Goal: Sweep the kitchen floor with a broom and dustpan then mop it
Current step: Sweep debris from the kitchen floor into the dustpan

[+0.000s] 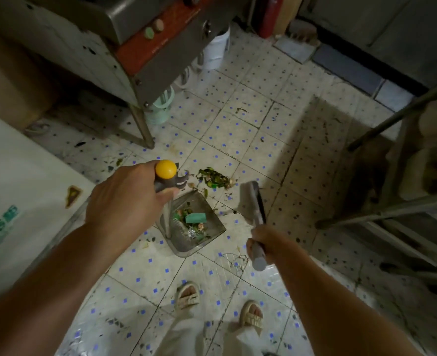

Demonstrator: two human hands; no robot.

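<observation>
Grey metal dustpan (199, 227) already holds scraps; a green debris pile (214, 178) lies at its 12 o'clock, unswept. Left hand (124, 199) grips its yellow-capped handle (165, 169); right hand (263, 244) clasps the broom (252, 201). Mopping remains.

Broom (251, 201) head motion-blurred, green print on white sack (19, 191) blurred, cut by left edge

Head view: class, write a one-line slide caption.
Left hand steadies the dustpan; right hand holds the broom beside green scraps.
</observation>
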